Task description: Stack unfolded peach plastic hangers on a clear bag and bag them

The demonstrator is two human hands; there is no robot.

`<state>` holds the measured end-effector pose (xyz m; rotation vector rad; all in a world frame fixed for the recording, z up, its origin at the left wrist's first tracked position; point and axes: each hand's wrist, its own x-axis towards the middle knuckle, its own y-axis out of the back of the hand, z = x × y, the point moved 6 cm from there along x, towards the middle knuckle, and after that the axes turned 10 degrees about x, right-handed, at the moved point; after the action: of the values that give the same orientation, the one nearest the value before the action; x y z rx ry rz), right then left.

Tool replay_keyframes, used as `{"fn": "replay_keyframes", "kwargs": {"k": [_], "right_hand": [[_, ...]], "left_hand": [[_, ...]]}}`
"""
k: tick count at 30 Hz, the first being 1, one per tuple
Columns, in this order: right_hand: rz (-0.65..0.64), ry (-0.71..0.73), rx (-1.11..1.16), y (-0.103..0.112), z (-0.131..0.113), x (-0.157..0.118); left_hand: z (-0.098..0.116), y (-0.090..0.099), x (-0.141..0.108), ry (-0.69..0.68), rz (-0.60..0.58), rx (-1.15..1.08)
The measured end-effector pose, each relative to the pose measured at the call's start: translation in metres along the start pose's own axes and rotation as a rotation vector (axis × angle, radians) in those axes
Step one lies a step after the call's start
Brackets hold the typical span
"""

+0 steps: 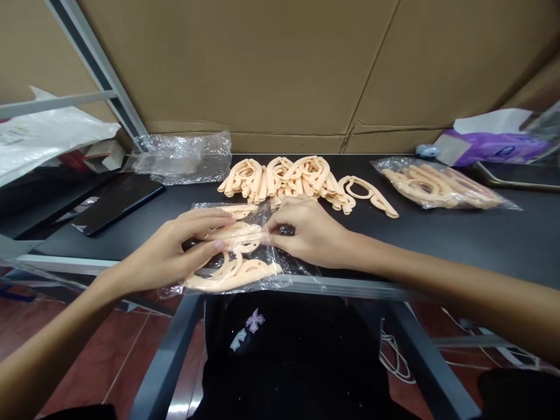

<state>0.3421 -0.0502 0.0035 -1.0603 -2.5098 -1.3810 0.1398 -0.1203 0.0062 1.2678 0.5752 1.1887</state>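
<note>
A clear plastic bag (236,256) with several peach plastic pieces inside, which look like folding clothes hangers, lies at the table's front edge and partly overhangs it. My left hand (181,245) grips the bag from the left, its fingers on top and its thumb pressed against the hangers through the film. At the bag's right side, my right hand (301,230) pinches the film between thumb and index finger. Just behind my hands is a pile of loose peach hangers (286,181). One single hanger (367,195) lies to the right of the pile.
A filled bag of hangers (437,184) lies at the right, near a purple tissue pack (499,146). Clear plastic bags (188,154) lie at the back left, beside a dark flat phone-like device (120,204). Cardboard (280,76) walls the back; a metal frame (100,64) stands left.
</note>
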Motion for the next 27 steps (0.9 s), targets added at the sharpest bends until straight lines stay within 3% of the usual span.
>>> {"fn": "replay_keyframes", "kwargs": {"k": [17,20,23,27], "right_hand": [[-0.013,0.033,-0.094,-0.004,-0.004,0.008],[0.069,0.087,-0.180,0.019,-0.008,-0.005],[0.223,0.093,-0.307,0.059,0.001,-0.032],[0.366,-0.115,-0.567,0.105,0.041,-0.075]], "left_hand": [[-0.009,0.001,-0.001,-0.019,-0.033,0.086],[-0.009,0.001,-0.002,-0.002,-0.037,0.071],[-0.009,0.000,-0.001,0.010,-0.039,0.060],[-0.007,0.001,0.000,-0.003,-0.044,0.074]]}}
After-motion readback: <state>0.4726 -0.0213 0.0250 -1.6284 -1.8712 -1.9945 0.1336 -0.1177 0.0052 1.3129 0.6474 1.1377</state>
